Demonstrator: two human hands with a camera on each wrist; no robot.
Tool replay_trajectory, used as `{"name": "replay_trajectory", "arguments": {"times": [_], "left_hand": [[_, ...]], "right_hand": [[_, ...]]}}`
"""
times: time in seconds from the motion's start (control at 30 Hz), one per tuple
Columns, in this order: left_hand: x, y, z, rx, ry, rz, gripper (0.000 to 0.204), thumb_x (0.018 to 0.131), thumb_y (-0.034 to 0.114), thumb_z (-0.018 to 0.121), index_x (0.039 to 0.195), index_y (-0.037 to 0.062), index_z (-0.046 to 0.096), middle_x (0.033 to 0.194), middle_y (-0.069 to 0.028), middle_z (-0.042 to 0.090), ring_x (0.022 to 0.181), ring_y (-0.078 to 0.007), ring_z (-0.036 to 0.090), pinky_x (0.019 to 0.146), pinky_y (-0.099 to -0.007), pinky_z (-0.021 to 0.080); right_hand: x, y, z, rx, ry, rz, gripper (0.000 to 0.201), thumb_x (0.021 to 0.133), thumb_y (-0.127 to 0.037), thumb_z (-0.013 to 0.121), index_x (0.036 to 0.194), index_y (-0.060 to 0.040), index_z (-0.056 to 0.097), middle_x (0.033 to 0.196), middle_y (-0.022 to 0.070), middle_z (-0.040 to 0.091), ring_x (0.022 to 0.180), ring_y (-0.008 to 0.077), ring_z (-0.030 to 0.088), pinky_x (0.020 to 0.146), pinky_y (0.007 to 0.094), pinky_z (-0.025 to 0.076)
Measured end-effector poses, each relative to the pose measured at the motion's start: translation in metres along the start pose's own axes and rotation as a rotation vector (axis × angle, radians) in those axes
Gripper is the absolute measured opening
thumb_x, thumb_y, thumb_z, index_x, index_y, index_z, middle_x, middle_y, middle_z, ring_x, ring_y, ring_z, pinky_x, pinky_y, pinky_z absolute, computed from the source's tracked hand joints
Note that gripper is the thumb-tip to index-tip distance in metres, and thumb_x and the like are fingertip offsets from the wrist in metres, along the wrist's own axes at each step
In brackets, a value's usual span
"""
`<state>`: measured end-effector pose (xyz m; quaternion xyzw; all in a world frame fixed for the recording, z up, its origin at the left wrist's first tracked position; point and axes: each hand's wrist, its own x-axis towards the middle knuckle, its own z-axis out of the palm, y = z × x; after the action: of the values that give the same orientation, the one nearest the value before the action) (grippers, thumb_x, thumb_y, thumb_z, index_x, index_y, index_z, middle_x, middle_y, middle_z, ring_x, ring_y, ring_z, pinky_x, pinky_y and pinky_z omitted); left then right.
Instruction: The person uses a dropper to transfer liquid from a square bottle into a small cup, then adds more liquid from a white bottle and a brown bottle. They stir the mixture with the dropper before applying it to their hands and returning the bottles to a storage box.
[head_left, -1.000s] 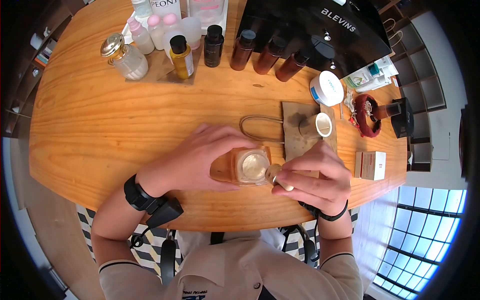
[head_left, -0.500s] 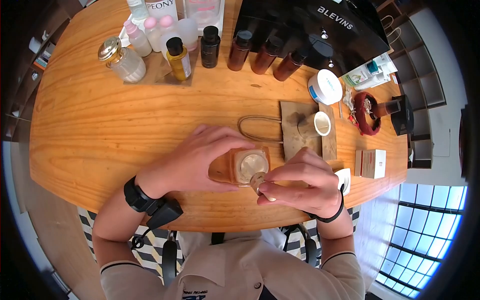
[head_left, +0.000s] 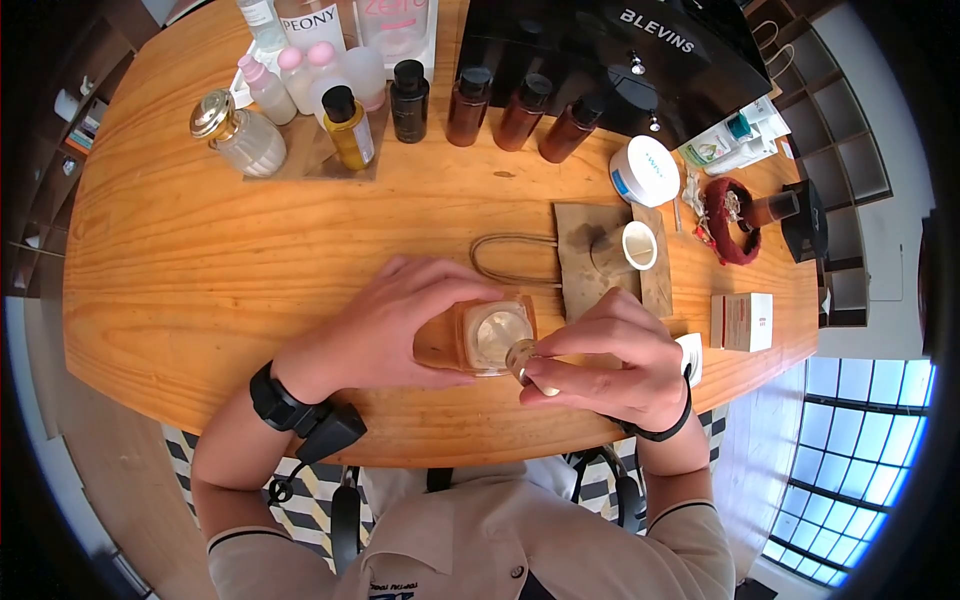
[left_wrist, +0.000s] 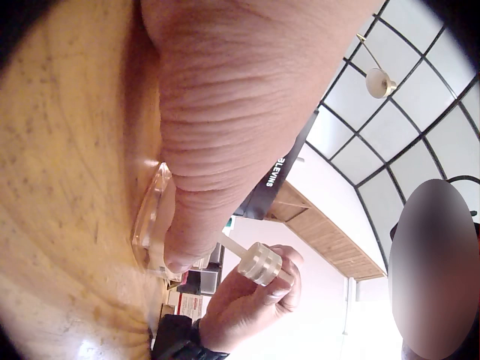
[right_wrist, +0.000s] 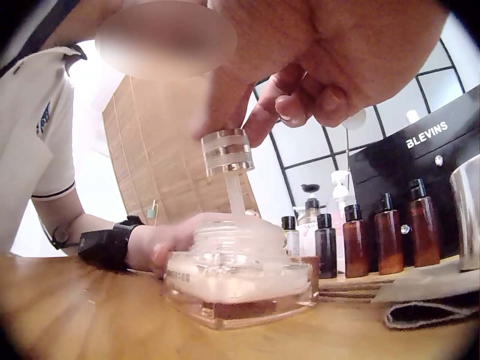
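Observation:
A square clear-glass jar [head_left: 500, 335] with pale, creamy contents stands uncapped near the table's front edge. My left hand [head_left: 400, 320] holds it from the left, thumb on the near side and fingers on the far side. Between thumb and fingers, my right hand [head_left: 620, 360] pinches a dropper [right_wrist: 229, 154] by its top, above a collar banded in gold and white. In the right wrist view the dropper's pale tube points down at the jar's mouth, and its lower end overlaps the rim.
A cup [head_left: 640, 246] stands on a flattened brown paper bag [head_left: 580, 285] beyond my right hand. Farther right are a small box [head_left: 742, 322] and a red hair band [head_left: 733, 225]. Several bottles [head_left: 466, 108] line the back before a black BLEVINS case [head_left: 560, 50].
My right hand has moved left with the dropper, from beside the jar to its mouth. A white object near my right wrist has come into sight. My left hand stays at the jar.

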<state>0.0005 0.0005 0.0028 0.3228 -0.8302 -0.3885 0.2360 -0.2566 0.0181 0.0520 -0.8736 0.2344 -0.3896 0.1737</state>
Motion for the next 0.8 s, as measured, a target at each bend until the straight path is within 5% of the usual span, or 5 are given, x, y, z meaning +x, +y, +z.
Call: {"name": "replay_trajectory", "arguments": {"times": [0.8], "left_hand": [[-0.0016,-0.0016,0.0012,0.013,0.019,0.033,0.070,0.073,0.032,0.086,0.134,0.0180,0.056,0.129,-0.0035,0.058,0.123,-0.0252,0.053,0.103,-0.0402,0.035]], "right_hand": [[0.0000,0.0003,-0.0036,-0.044,-0.011,-0.005,0.033,0.063,-0.017,0.090,0.092,-0.0085,0.076,0.091,0.0003,0.068,0.066,0.0157,0.057,0.058,0.0280,0.043]]}}
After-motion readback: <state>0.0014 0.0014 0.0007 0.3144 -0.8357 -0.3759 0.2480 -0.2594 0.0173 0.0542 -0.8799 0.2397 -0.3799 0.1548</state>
